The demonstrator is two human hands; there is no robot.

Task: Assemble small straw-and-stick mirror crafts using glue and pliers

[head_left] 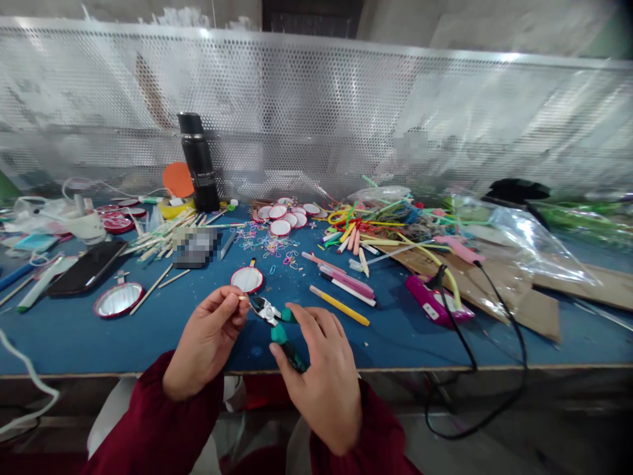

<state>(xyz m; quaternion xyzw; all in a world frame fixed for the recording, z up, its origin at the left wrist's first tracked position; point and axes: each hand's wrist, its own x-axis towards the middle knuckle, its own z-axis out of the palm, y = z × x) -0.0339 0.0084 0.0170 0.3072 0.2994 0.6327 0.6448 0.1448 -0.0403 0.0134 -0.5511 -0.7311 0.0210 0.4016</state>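
Note:
My left hand (208, 340) pinches a thin wooden stick (242, 298) between thumb and fingers, its tip pointing right. My right hand (321, 376) is closed around green-handled cutting pliers (277, 323), whose metal jaws meet the stick's tip. Both hands hover over the near edge of the blue table (395, 336). Just beyond the pliers lies a small round red-rimmed mirror (247, 279).
A black flask (198, 161) stands at the back before a perforated metal screen (316, 112). Sticks, coloured loops, pens (346, 282), round mirrors, a phone (86, 267), a pink device (435, 300) with black cable and plastic bags (519, 237) litter the table.

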